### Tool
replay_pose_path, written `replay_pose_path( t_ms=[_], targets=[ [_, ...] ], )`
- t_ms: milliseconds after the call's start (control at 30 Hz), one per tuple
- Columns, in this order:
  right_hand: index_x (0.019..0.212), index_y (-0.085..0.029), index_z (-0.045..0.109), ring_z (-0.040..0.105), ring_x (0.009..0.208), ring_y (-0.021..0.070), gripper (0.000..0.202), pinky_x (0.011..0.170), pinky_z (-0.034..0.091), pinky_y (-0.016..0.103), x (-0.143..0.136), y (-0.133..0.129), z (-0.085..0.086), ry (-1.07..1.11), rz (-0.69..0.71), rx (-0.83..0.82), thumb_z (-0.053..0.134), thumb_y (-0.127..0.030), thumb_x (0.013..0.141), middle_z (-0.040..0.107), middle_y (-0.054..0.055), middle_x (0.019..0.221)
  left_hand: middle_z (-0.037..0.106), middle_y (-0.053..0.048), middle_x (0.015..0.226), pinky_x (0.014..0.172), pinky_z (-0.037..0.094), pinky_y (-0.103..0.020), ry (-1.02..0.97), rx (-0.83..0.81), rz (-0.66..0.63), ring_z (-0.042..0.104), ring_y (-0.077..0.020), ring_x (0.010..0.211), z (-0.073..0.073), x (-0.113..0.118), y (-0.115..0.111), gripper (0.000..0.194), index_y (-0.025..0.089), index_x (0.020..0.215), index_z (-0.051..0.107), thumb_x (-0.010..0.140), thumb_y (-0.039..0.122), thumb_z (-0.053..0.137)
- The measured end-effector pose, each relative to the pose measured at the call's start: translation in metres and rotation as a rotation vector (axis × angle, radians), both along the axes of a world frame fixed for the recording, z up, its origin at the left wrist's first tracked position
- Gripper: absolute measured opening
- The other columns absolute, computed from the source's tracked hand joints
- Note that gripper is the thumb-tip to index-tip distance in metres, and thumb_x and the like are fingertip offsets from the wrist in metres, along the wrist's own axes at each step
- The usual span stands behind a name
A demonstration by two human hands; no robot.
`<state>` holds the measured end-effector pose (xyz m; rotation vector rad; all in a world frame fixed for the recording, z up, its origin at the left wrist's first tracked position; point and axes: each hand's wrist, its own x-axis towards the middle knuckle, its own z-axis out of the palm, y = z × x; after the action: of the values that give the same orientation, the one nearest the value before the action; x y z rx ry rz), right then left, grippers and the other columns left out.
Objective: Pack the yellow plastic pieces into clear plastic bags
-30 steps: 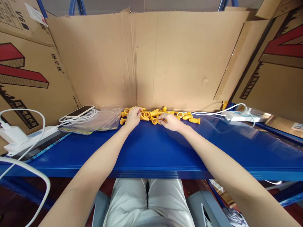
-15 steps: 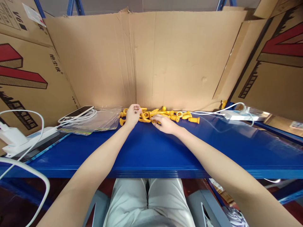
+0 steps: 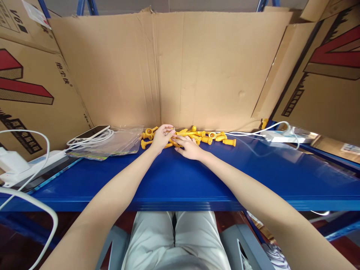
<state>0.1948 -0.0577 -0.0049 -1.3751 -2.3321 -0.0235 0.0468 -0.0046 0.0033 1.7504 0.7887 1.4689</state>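
Lying just in front of the cardboard panel (image 3: pixel 210 67), the yellow plastic pieces (image 3: pixel 206 140) look light, hard and maybe slippery — best pinched round their middles — with the left hand (image 3: pixel 161 140) and right hand (image 3: pixel 191 148) curled among them, though I can't tell if they're holding any.

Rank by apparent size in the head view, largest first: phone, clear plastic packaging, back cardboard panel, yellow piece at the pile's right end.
1. Back cardboard panel
2. Clear plastic packaging
3. Phone
4. Yellow piece
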Motion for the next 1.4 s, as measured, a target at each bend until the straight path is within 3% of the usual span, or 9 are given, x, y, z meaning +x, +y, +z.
replay_pose_path(
  t_ms=[233,400,533,733,867,967,1133,1267,1400],
  targets=[
    [0.137,-0.025,0.044,0.028,0.135,0.0308,0.049,0.104,0.025,0.058,-0.001,0.013,-0.006,0.232,-0.042,-0.066,0.046,-0.026,0.088,0.034,0.009,0.146,0.062,-0.005,0.093,0.083,0.048,-0.034,0.103,0.094,0.056,0.061,-0.0164,0.090,-0.002,-0.003,0.005,0.022,0.018,0.093,0.054,0.073,0.018,0.063],
    [0.136,-0.018,0.045,0.051,0.118,0.0206,0.051,0.106,0.033,0.040,0.008,0.025,-0.009,0.581,-0.021,-0.043,0.047,-0.022,0.085,0.033,0.013,0.145,0.062,-0.008,0.097,0.087,0.043,-0.039,0.552,0.267,0.394,0.058,-0.0245,0.097,-0.005,-0.017,0.006,0.031,0.019,0.090,0.058,0.067,0.036,0.071],
    [0.132,-0.021,0.050,0.055,0.111,0.0186,0.051,0.108,0.029,0.040,0.017,0.024,-0.006,0.769,-0.027,0.013,0.049,-0.022,0.082,0.041,0.011,0.139,0.064,-0.006,0.080,0.079,0.045,-0.037,0.737,0.096,0.554,0.062,-0.0269,0.088,-0.002,-0.024,0.004,0.040,0.020,0.078,0.060,0.066,0.058,0.066],
    [0.128,-0.017,0.055,0.033,0.133,0.0186,0.050,0.112,0.018,0.039,0.025,0.019,0.000,0.840,-0.009,0.079,0.052,-0.022,0.079,0.061,0.009,0.111,0.061,-0.003,0.062,0.061,0.049,-0.033,0.341,-0.199,0.307,0.060,-0.0162,0.055,-0.002,-0.022,0.012,0.031,0.016,0.079,0.057,0.071,0.043,0.069],
    [0.129,-0.015,0.054,0.033,0.133,0.0176,0.051,0.112,0.018,0.038,0.025,0.018,0.001,0.847,-0.005,0.069,0.052,-0.020,0.078,0.064,0.009,0.102,0.067,-0.010,0.093,0.078,0.051,-0.033,0.160,-0.188,0.163,0.065,-0.0154,0.078,-0.011,-0.018,0.019,0.031,0.013,0.098,0.055,0.071,0.020,0.069],
    [0.127,-0.018,0.056,0.034,0.133,0.0177,0.049,0.112,0.018,0.039,0.023,0.017,0.001,0.847,-0.006,0.068,0.053,-0.020,0.078,0.064,0.008,0.103,0.064,-0.012,0.109,0.092,0.046,-0.033,0.234,-0.126,0.110,0.062,-0.0156,0.099,-0.020,-0.015,0.024,0.034,0.013,0.105,0.055,0.072,0.005,0.059],
    [0.124,-0.018,0.058,0.052,0.115,0.0186,0.048,0.108,0.027,0.039,0.022,0.014,0.003,0.884,-0.033,0.010,0.055,-0.019,0.077,0.055,0.009,0.124,0.066,-0.008,0.100,0.091,0.047,-0.035,0.354,0.031,0.164,0.062,-0.0158,0.094,-0.027,-0.016,0.032,0.032,0.015,0.101,0.059,0.072,0.002,0.051],
    [0.121,-0.021,0.060,0.061,0.091,0.0139,0.046,0.100,0.039,0.039,0.021,0.013,0.002,0.949,-0.015,-0.057,0.055,-0.018,0.075,0.045,0.009,0.136,0.067,-0.007,0.095,0.087,0.048,-0.035,0.510,0.253,0.246,0.063,-0.0167,0.088,-0.016,-0.017,0.019,0.025,0.015,0.101,0.061,0.079,0.013,0.051],
    [0.118,-0.021,0.062,0.061,0.090,0.0131,0.044,0.097,0.042,0.038,0.019,0.010,0.002,0.978,0.060,-0.096,0.055,-0.016,0.075,0.047,0.008,0.134,0.067,-0.006,0.098,0.080,0.049,-0.034,0.664,0.345,0.208,0.063,-0.0179,0.082,0.000,-0.008,-0.013,0.038,0.020,0.118,0.054,0.084,0.036,0.052]
  ],
)
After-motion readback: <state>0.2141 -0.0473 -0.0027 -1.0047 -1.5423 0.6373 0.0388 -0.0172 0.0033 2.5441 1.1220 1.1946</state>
